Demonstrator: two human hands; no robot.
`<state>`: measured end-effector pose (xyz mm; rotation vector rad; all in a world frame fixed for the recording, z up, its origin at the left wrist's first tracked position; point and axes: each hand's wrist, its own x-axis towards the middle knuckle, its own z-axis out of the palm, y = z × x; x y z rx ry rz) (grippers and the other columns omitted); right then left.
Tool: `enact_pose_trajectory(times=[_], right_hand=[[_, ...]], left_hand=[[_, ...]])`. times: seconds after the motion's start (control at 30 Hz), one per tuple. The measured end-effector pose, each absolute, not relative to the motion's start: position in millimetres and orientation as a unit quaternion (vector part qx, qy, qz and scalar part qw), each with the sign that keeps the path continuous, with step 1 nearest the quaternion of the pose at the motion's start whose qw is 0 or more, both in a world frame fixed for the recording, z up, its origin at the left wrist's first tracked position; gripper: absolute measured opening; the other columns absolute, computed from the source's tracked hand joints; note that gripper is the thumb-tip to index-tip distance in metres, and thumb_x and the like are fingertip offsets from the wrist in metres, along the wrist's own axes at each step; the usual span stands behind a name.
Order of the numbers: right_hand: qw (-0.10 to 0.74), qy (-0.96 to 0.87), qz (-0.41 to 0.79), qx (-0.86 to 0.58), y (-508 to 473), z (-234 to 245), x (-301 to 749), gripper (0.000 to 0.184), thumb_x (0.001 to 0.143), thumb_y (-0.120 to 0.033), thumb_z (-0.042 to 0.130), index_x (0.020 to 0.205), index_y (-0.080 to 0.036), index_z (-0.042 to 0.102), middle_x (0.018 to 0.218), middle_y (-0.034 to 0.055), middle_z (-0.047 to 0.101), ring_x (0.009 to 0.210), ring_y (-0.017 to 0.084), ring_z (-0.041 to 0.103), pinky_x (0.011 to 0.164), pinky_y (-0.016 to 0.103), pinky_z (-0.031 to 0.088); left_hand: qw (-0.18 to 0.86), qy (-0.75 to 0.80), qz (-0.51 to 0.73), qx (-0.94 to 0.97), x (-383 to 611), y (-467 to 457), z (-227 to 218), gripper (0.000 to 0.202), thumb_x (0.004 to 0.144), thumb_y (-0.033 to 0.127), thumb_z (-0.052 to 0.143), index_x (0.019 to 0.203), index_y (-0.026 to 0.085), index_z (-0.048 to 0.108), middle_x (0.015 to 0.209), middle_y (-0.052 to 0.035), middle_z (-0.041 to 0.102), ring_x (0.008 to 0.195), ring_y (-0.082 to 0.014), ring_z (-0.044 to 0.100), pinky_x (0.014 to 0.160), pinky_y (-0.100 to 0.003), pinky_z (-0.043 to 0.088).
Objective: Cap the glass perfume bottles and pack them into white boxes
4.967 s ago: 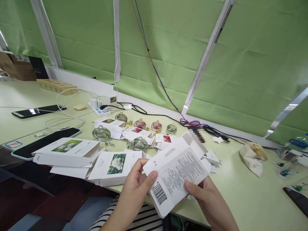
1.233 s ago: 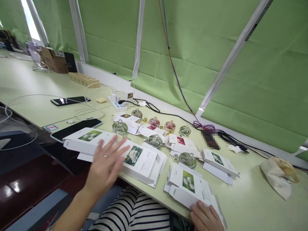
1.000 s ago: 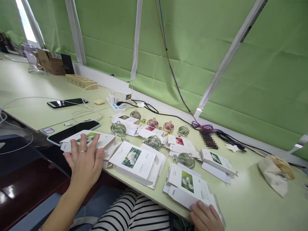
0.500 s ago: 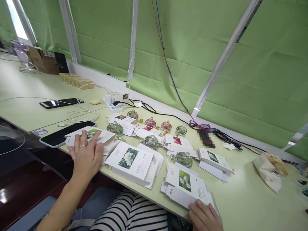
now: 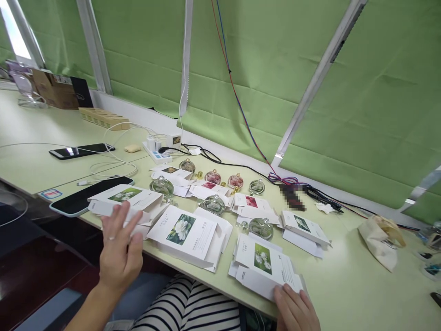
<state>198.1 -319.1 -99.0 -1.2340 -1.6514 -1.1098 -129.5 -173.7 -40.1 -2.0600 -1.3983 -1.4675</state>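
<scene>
My left hand (image 5: pixel 120 246) is open, fingers apart, at the near edge of a white box (image 5: pixel 143 198) with a green flower picture. Whether a fingertip touches that box I cannot tell. My right hand (image 5: pixel 296 309) rests its fingers on the near right end of another white flower box (image 5: pixel 246 257); its palm is mostly hidden. Between the hands lies a larger-looking white box (image 5: pixel 203 234) with a white flower print and loose flaps. Behind them stand round glass bottles with green contents, among them one bottle (image 5: pixel 261 228) and another bottle (image 5: pixel 214 204).
More boxes lie behind, including one with a red flower (image 5: pixel 262 212). Red-filled bottles (image 5: pixel 235 181) stand near the wall. Left are a phone (image 5: pixel 89 195), a second phone (image 5: pixel 82 151), white cables and a power strip (image 5: pixel 156 154). A cloth pouch (image 5: pixel 377 246) lies right.
My left hand has come off the top of the left box and drawn back toward me, showing its picture. My right hand stays at its box. The view has shifted slightly.
</scene>
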Motion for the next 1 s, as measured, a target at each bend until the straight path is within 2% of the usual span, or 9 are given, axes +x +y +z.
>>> enact_pose_trajectory(times=[0.07, 0.13, 0.23, 0.33, 0.5, 0.63, 0.83, 0.9, 1.0], right_hand=[[0.392, -0.644, -0.439, -0.489, -320.0, -97.4, 196.7, 0.040, 0.088, -0.012, 0.042, 0.126, -0.022, 0.053, 0.081, 0.0004, 0.073, 0.090, 0.018, 0.069, 0.097, 0.034, 0.044], [0.393, -0.640, -0.437, -0.495, -320.9, -96.2, 195.8, 0.038, 0.088, -0.013, 0.043, 0.123, -0.022, 0.055, 0.081, 0.0008, 0.074, 0.091, 0.018, 0.068, 0.098, 0.035, 0.043], [0.391, -0.636, -0.433, -0.505, -321.2, -95.8, 195.4, 0.037, 0.087, -0.013, 0.044, 0.119, -0.022, 0.059, 0.082, 0.0012, 0.074, 0.095, 0.019, 0.067, 0.101, 0.037, 0.041], [0.386, -0.636, -0.434, -0.509, -321.0, -96.8, 196.0, 0.034, 0.086, -0.013, 0.045, 0.114, -0.022, 0.062, 0.085, 0.0019, 0.074, 0.100, 0.020, 0.065, 0.102, 0.038, 0.038], [0.385, -0.647, -0.412, -0.514, -326.5, -93.4, 194.0, 0.028, 0.083, -0.012, 0.047, 0.100, -0.020, 0.068, 0.090, 0.0049, 0.073, 0.106, 0.022, 0.061, 0.103, 0.041, 0.036], [0.390, -0.651, -0.391, -0.521, -333.1, -85.1, 187.2, 0.030, 0.081, -0.008, 0.048, 0.102, -0.017, 0.066, 0.095, 0.0083, 0.072, 0.107, 0.023, 0.060, 0.103, 0.044, 0.036], [0.388, -0.637, -0.436, -0.503, -326.7, -87.5, 184.3, 0.035, 0.085, -0.012, 0.045, 0.114, -0.022, 0.061, 0.091, 0.0023, 0.073, 0.107, 0.021, 0.061, 0.105, 0.041, 0.036], [0.382, -0.631, -0.459, -0.496, -320.6, -93.2, 186.9, 0.033, 0.087, -0.014, 0.043, 0.111, -0.024, 0.063, 0.086, -0.0001, 0.074, 0.105, 0.020, 0.062, 0.105, 0.040, 0.035], [0.369, -0.635, -0.470, -0.489, -313.4, -100.8, 192.6, 0.029, 0.088, -0.016, 0.042, 0.095, -0.027, 0.068, 0.078, -0.0019, 0.074, 0.108, 0.019, 0.061, 0.107, 0.039, 0.033]], left_hand=[[0.131, -0.417, -0.500, -0.748, -120.4, -183.2, -46.4, 0.066, 0.088, 0.011, 0.037, 0.140, 0.044, 0.013, 0.152, 0.0077, 0.016, 0.136, -0.0278, 0.024, 0.112, -0.054, 0.016], [0.122, -0.381, -0.481, -0.780, -110.2, -187.6, -53.1, 0.070, 0.085, 0.010, 0.040, 0.140, 0.045, 0.015, 0.148, 0.0071, 0.026, 0.134, -0.0279, 0.028, 0.111, -0.055, 0.018], [0.124, -0.366, -0.449, -0.806, -97.5, -184.9, -59.8, 0.065, 0.084, 0.013, 0.042, 0.140, 0.040, 0.022, 0.139, -0.0002, 0.045, 0.134, -0.0290, 0.028, 0.110, -0.059, 0.015], [0.130, -0.378, -0.438, -0.805, -91.7, -178.8, -60.9, 0.057, 0.085, 0.015, 0.041, 0.138, 0.034, 0.031, 0.131, -0.0038, 0.053, 0.133, -0.0288, 0.030, 0.109, -0.060, 0.011], [0.121, -0.391, -0.429, -0.805, -91.2, -176.4, -59.2, 0.043, 0.085, 0.017, 0.039, 0.124, 0.029, 0.053, 0.126, -0.0032, 0.058, 0.133, -0.0268, 0.032, 0.111, -0.057, 0.008], [0.129, -0.363, -0.437, -0.812, -92.2, -179.6, -57.0, 0.037, 0.085, 0.016, 0.038, 0.116, 0.023, 0.059, 0.126, -0.0062, 0.058, 0.133, -0.0260, 0.031, 0.111, -0.056, 0.009], [0.122, -0.339, -0.418, -0.834, -91.8, -188.1, -52.5, 0.033, 0.086, 0.017, 0.040, 0.108, 0.023, 0.063, 0.124, -0.0057, 0.059, 0.132, -0.0257, 0.033, 0.111, -0.056, 0.011], [0.116, -0.339, -0.414, -0.837, -90.2, -189.2, -52.3, 0.031, 0.086, 0.017, 0.041, 0.105, 0.025, 0.065, 0.122, -0.0051, 0.061, 0.129, -0.0261, 0.038, 0.110, -0.057, 0.010], [0.111, -0.345, -0.419, -0.832, -87.0, -189.0, -52.4, 0.029, 0.086, 0.018, 0.043, 0.099, 0.026, 0.067, 0.117, -0.0040, 0.064, 0.125, -0.0268, 0.044, 0.109, -0.058, 0.010]])
